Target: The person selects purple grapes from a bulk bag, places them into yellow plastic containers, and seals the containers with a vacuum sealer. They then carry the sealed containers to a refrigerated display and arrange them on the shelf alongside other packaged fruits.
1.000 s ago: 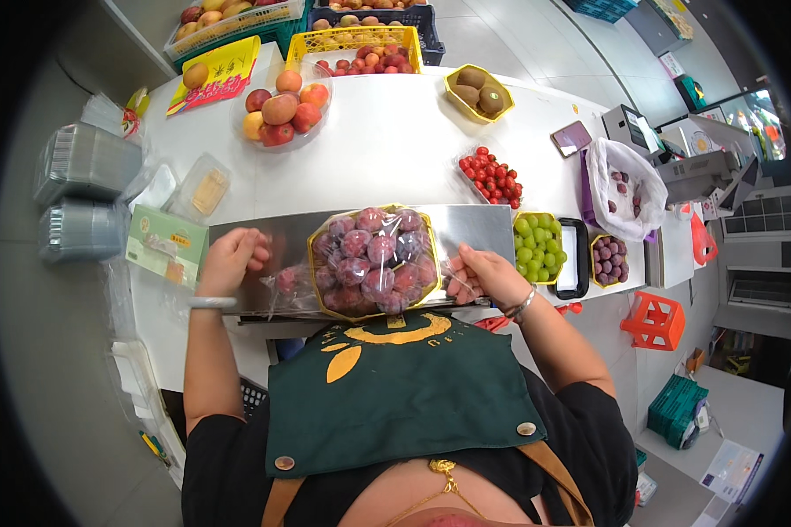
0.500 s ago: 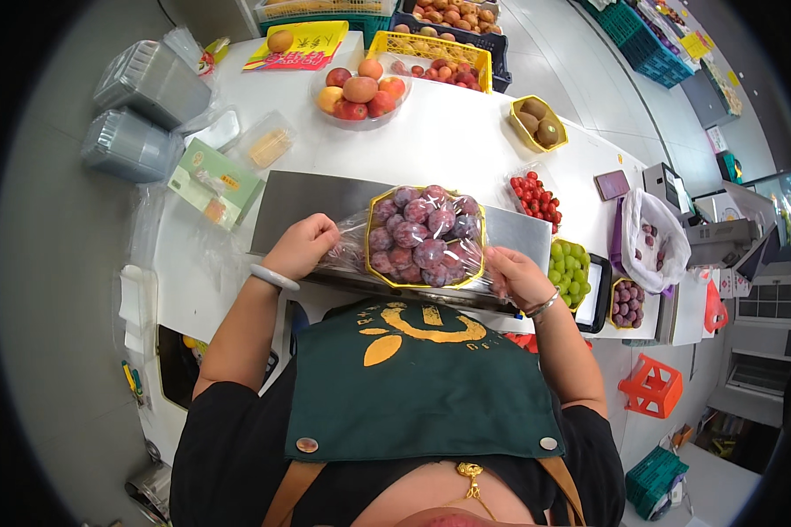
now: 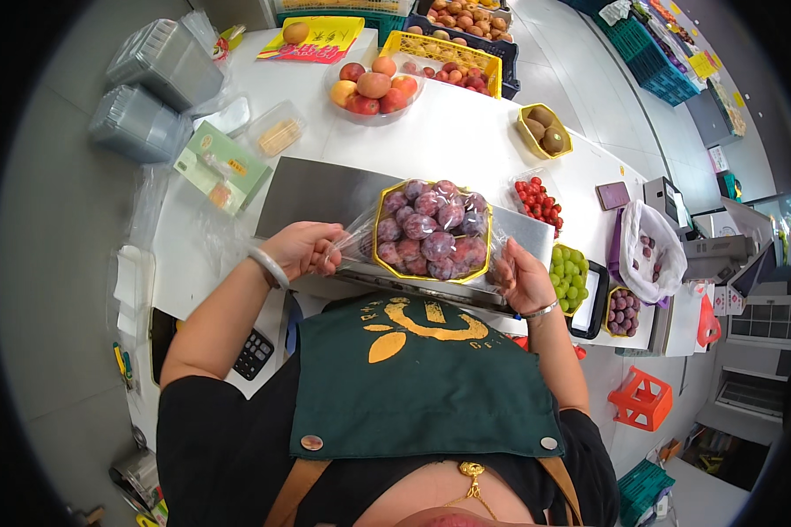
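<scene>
A yellow-rimmed tray (image 3: 380,230) heaped with dark purple plums (image 3: 431,227) sits over a grey metal wrapping surface (image 3: 312,189), tightly covered by clear plastic wrap (image 3: 358,239). At the tray's left, my left hand (image 3: 303,250) pinches the loose end of the wrap between its fingers. On the other side, my right hand (image 3: 526,274) grips the bunched wrap, its thumb upward. Both hands stay a little apart from the tray itself. The tray's underside is hidden.
Beyond are a bowl of peaches (image 3: 373,86) and a yellow basket of kiwis (image 3: 536,132). To the right are cherry tomatoes (image 3: 539,202), green grapes (image 3: 569,277), another plum tray (image 3: 623,312) and a lined bag (image 3: 655,237). A green box (image 3: 222,167) and clear containers (image 3: 163,61) stand left.
My left hand has turned, its fingers now more curled around the wrap. My right hand has shifted slightly, thumb raised. The view has moved a little, uncovering a calculator at the left.
</scene>
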Action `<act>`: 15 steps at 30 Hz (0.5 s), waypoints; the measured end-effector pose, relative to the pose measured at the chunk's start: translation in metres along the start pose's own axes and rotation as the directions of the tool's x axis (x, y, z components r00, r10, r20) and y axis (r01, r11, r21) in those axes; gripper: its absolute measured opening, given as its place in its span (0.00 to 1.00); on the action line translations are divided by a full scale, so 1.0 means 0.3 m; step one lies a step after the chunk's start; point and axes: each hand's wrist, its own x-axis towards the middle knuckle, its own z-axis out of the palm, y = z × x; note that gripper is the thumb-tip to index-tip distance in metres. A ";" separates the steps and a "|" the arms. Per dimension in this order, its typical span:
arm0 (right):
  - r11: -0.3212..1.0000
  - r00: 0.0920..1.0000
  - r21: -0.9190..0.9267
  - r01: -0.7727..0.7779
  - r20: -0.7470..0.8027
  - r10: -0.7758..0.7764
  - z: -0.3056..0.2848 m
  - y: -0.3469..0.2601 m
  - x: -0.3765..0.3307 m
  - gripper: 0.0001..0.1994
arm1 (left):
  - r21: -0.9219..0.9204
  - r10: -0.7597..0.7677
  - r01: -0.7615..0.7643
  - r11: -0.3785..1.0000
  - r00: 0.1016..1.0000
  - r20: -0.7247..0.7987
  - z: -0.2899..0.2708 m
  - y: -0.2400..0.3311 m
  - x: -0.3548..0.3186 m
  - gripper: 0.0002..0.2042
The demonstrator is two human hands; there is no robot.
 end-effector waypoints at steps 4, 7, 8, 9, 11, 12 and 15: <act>0.995 0.998 -0.091 0.037 0.054 -0.032 0.013 0.005 -0.001 0.16 | 0.460 0.214 -0.284 0.841 0.956 0.200 0.030 0.036 0.048 0.12; 0.995 0.996 -0.066 0.074 0.051 -0.070 0.007 0.016 0.001 0.16 | -0.056 0.193 -0.187 0.981 0.970 0.149 0.021 0.041 0.065 0.13; 0.995 0.995 -0.055 0.083 0.061 -0.080 0.004 0.019 0.002 0.16 | -0.236 0.182 -0.131 0.963 0.961 0.209 0.013 0.040 0.067 0.16; 0.995 0.994 -0.043 0.092 0.071 -0.089 0.001 0.022 0.003 0.16 | -0.189 0.177 -0.137 0.972 0.961 0.212 0.008 0.033 0.071 0.16; 0.994 0.991 -0.024 0.103 0.083 -0.101 -0.003 0.025 0.008 0.16 | -0.103 0.181 -0.164 0.981 0.968 0.176 -0.003 0.016 0.075 0.17; 0.995 0.991 -0.017 0.102 0.085 -0.101 -0.005 0.025 0.009 0.16 | 0.109 0.200 -0.215 0.970 0.970 0.137 -0.007 0.009 0.080 0.15; 0.994 0.990 -0.031 0.107 0.093 -0.104 -0.004 0.024 0.010 0.16 | 0.751 0.478 -0.496 0.437 0.835 0.273 -0.005 0.000 0.093 0.15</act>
